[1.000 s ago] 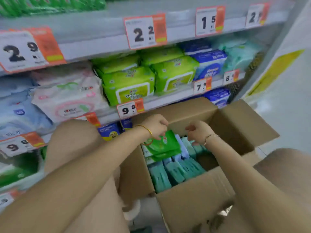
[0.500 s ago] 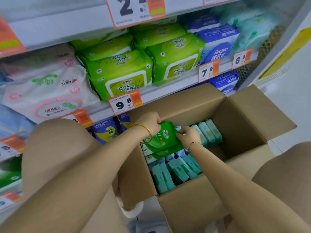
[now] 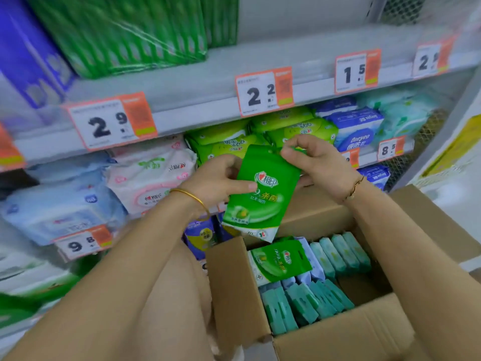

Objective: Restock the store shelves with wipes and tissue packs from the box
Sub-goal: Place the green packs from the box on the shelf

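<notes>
A small green wipes pack [image 3: 263,196] hangs upright in the air in front of the middle shelf. My left hand [image 3: 221,182] grips its left edge, thumb across the front. My right hand [image 3: 316,162] pinches its top right corner. Below them stands the open cardboard box [image 3: 234,295]. Inside it lies another green wipes pack [image 3: 279,261] on top of several teal tissue packs [image 3: 307,303] standing on edge. More teal packs [image 3: 341,252] fill the box's far right side.
The middle shelf holds lime-green wipes packs [image 3: 223,142], blue packs [image 3: 356,128], and pink-and-white packs [image 3: 151,175]. Price tags [image 3: 264,91] line the upper shelf edge [image 3: 195,100], with green bundles [image 3: 125,32] above. A mesh side panel [image 3: 426,142] closes the shelf's right end.
Both hands have lifted one green wipes pack out of the box up to shelf height. The view has tilted upward, showing the upper shelf.
</notes>
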`<state>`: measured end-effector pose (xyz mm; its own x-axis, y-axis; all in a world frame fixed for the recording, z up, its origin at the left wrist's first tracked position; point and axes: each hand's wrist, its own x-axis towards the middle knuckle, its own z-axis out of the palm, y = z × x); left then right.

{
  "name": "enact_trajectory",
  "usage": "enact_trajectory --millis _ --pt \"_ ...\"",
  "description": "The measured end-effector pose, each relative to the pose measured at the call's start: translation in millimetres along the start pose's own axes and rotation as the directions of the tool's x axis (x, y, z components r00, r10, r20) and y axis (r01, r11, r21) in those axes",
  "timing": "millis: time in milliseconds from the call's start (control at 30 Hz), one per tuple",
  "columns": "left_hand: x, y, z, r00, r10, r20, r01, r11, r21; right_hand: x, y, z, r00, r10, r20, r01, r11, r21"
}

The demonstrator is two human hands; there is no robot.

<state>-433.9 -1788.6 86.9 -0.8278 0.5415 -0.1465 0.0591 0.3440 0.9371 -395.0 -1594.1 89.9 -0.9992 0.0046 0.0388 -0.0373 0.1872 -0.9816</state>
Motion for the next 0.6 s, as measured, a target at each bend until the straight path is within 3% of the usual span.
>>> enact_trajectory --millis 100,200,333,467,600 --pt "-33.4 34.0 -39.5 0.989 0.086 -0.123 -0.085 0.996 0.013 4.9 -42.9 19.8 0.981 -0.078 0.175 0.053 0.988 0.143" --pt "-56.2 61.2 -76.6 0.953 0.143 -0.268 -0.16 0.986 -0.04 7.6 -82.5 43.5 0.951 -0.129 0.282 0.097 0.988 0.123" --pt "-60.5 89.0 -114.4 0.87 0.154 -0.468 -0.23 0.967 -0.111 35.7 -124.5 78.5 0.95 -0.205 0.235 0.219 0.975 -0.034" --pt "-41.4 103.5 -160.6 0.788 0.17 -0.591 -0.266 0.961 -0.079 89.1 -160.8 105.3 0.955 -0.199 0.218 0.2 0.98 0.02" --pt "-13.9 101.1 -200.5 0.703 0.079 -0.707 -0.08 0.996 0.032 145.2 -180.8 135.6 0.967 -0.175 0.183 0.17 0.985 0.042"
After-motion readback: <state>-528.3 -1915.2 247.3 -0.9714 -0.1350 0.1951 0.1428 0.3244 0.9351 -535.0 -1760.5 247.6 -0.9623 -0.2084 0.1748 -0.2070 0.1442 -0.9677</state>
